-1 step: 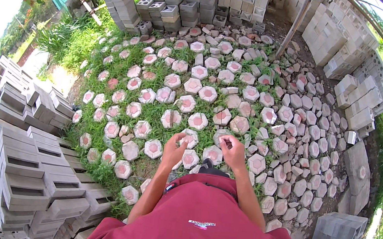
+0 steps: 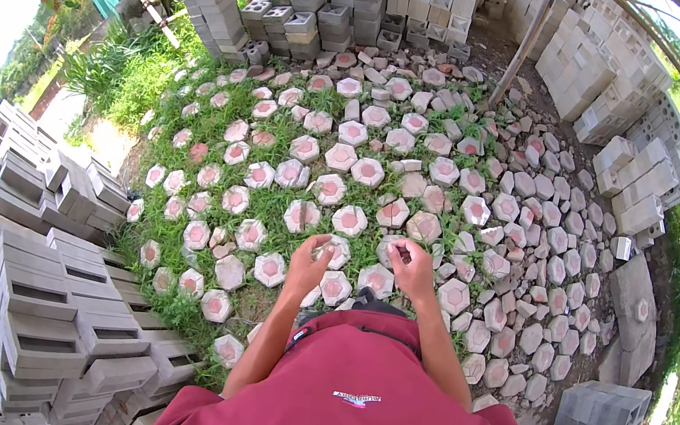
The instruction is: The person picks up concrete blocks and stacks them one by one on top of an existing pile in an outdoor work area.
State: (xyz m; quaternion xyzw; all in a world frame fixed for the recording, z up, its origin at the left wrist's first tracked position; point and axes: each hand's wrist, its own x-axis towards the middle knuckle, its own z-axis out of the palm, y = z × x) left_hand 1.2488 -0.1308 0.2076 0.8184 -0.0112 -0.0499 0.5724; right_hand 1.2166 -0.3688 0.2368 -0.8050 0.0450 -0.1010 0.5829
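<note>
My left hand (image 2: 310,262) and my right hand (image 2: 413,271) are held up in front of my waist, a short way apart. The fingers of both are loosely curled, with a gap between thumb and forefinger, and I see nothing in either. Beneath them on the ground lie hexagonal concrete pavers with reddish centres. One paver (image 2: 334,253) shows just beside my left fingertips, and another (image 2: 376,281) lies below and left of my right hand. Neither hand appears to touch them.
Grass (image 2: 220,161) grows between the pavers. Grey hollow blocks (image 2: 45,300) are stacked at the left, more blocks (image 2: 333,22) at the back, and pale ones (image 2: 581,68) at the back right. Broken rubble (image 2: 523,309) lies to the right. A wooden post (image 2: 525,42) stands behind.
The view has shifted very slightly. Both hands keep nearly the same pose and place.
</note>
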